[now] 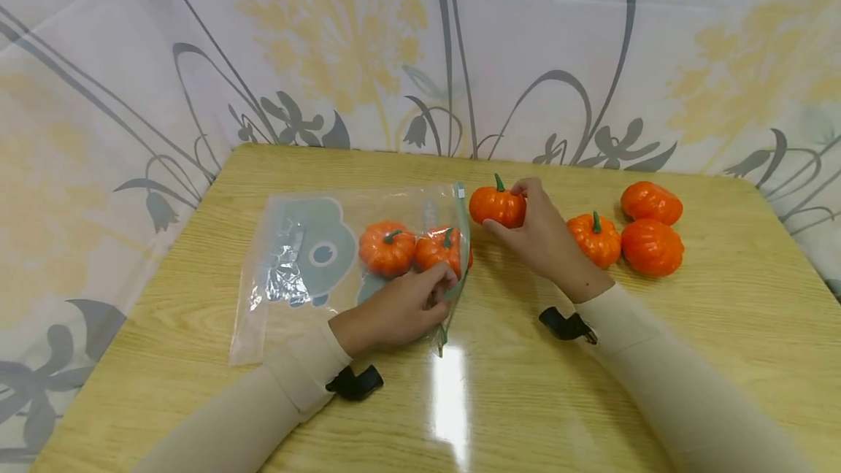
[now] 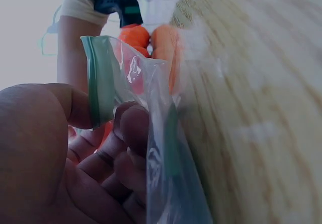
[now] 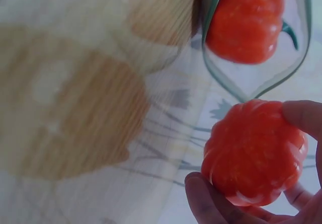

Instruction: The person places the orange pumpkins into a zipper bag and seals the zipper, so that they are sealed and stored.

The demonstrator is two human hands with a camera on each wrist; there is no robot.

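A clear zip bag [image 1: 302, 268] with a green rim lies on the wooden table [image 1: 499, 400]. Two small orange pumpkins [image 1: 388, 247] [image 1: 442, 248] sit inside it near the mouth. My left hand [image 1: 420, 298] pinches the bag's rim [image 2: 100, 83] and holds the mouth up. My right hand [image 1: 525, 221] grips a third pumpkin [image 1: 497, 205] just right of the bag's opening; the right wrist view shows that pumpkin [image 3: 254, 153] between thumb and fingers, facing the open mouth [image 3: 256, 83].
Three more orange pumpkins [image 1: 594, 239] [image 1: 652, 202] [image 1: 653, 247] lie on the table to the right of my right hand. A flowered cloth [image 1: 420, 50] hangs behind and around the table. Black wrist straps [image 1: 566, 325] sit on both sleeves.
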